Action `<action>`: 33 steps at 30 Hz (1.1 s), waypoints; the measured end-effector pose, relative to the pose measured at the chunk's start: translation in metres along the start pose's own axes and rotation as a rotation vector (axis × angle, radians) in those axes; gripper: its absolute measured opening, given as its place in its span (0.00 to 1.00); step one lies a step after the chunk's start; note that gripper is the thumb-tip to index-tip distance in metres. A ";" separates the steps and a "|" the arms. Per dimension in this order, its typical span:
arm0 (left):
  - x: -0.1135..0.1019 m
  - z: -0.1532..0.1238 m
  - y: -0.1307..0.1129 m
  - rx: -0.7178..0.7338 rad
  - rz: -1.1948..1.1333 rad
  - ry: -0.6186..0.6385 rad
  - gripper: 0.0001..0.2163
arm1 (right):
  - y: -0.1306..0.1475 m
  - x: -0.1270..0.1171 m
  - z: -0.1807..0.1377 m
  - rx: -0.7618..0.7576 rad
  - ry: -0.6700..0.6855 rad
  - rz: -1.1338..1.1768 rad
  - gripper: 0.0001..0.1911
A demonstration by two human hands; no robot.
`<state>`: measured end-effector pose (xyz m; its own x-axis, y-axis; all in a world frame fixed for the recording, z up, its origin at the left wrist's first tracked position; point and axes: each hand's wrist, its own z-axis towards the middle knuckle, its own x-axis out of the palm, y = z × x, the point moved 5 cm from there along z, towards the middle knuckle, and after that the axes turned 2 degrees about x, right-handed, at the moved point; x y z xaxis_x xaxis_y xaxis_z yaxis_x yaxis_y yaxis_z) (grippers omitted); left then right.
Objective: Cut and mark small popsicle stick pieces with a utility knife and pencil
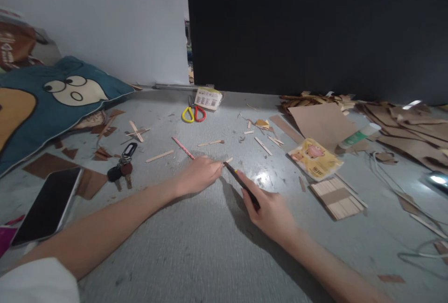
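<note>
My right hand (269,212) is closed round a dark craft knife (240,182), whose tip points up and left to a small wooden stick piece (229,160) on the grey table (196,247). My left hand (199,175) rests on the table with its fingers pinched together on that stick piece, just left of the knife tip. A pink pencil (183,148) lies right behind my left hand.
Loose wooden sticks lie around, and a glued stick panel (336,197) lies right of my hand. Also here: a yellow packet (315,158), glue stick (357,137), cardboard sheets (324,123), scissors (193,113), keys (122,168), phone (47,205), and a blue cushion (52,98) at left.
</note>
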<state>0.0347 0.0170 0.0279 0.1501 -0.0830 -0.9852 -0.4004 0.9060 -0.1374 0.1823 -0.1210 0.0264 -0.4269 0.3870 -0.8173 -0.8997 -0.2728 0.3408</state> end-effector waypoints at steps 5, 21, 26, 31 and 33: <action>-0.002 0.000 -0.002 0.006 0.021 -0.014 0.19 | 0.003 -0.002 0.000 -0.021 -0.019 -0.034 0.25; 0.004 -0.002 0.002 -0.121 0.024 -0.036 0.19 | 0.003 0.001 0.002 -0.018 0.018 -0.153 0.26; 0.004 -0.003 0.001 -0.094 0.015 -0.037 0.15 | 0.005 0.003 0.001 0.018 0.012 -0.134 0.26; 0.002 -0.002 -0.005 -0.013 0.037 0.004 0.13 | 0.004 0.005 0.002 0.017 0.017 -0.144 0.26; 0.002 -0.001 -0.005 -0.025 0.055 0.013 0.15 | 0.004 0.006 0.003 0.020 0.022 -0.144 0.26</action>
<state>0.0360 0.0118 0.0269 0.1157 -0.0385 -0.9925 -0.4304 0.8986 -0.0851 0.1763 -0.1168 0.0244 -0.2910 0.4010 -0.8686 -0.9534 -0.1976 0.2282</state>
